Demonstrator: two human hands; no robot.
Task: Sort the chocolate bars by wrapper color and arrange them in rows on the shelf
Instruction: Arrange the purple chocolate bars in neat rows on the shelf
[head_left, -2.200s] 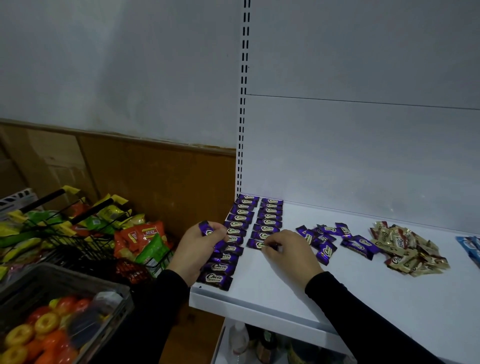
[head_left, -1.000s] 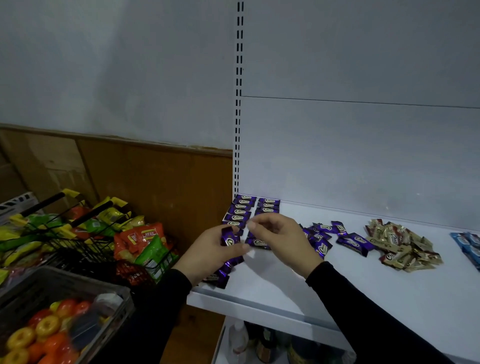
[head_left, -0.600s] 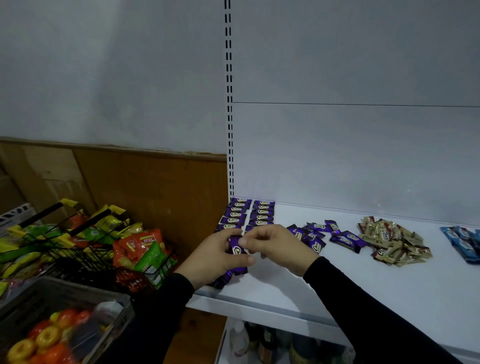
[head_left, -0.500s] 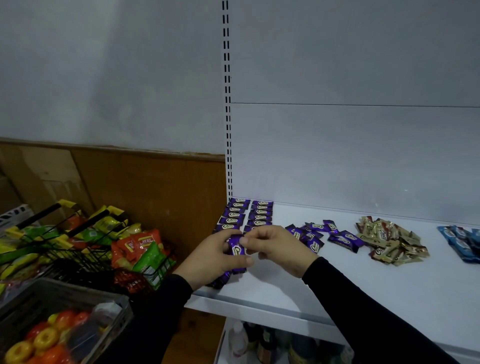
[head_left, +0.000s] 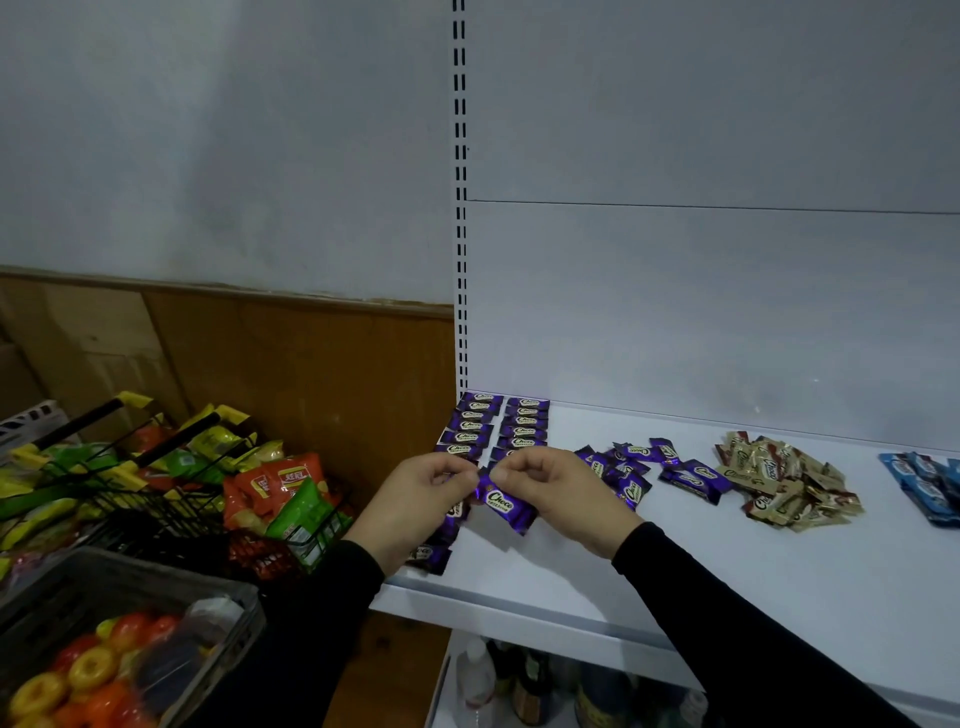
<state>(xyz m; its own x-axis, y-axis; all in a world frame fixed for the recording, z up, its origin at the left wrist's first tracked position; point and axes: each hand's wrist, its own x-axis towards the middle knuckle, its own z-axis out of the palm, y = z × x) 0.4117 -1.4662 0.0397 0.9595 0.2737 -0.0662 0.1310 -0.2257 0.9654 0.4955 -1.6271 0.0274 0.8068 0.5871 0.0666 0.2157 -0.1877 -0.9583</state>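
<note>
My left hand and right hand both pinch one purple bar (label up) above the shelf, beside two purple rows.

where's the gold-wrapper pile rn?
Head view: the gold-wrapper pile lies loose on the right part of the shelf, between the unsorted purple bars on its left and the blue bars at the right edge.

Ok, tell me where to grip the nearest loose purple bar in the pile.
Pinch the loose purple bar across its long edges, coming from above with the right hand: it lies flat at the pile's near edge, top face exposed.
</note>
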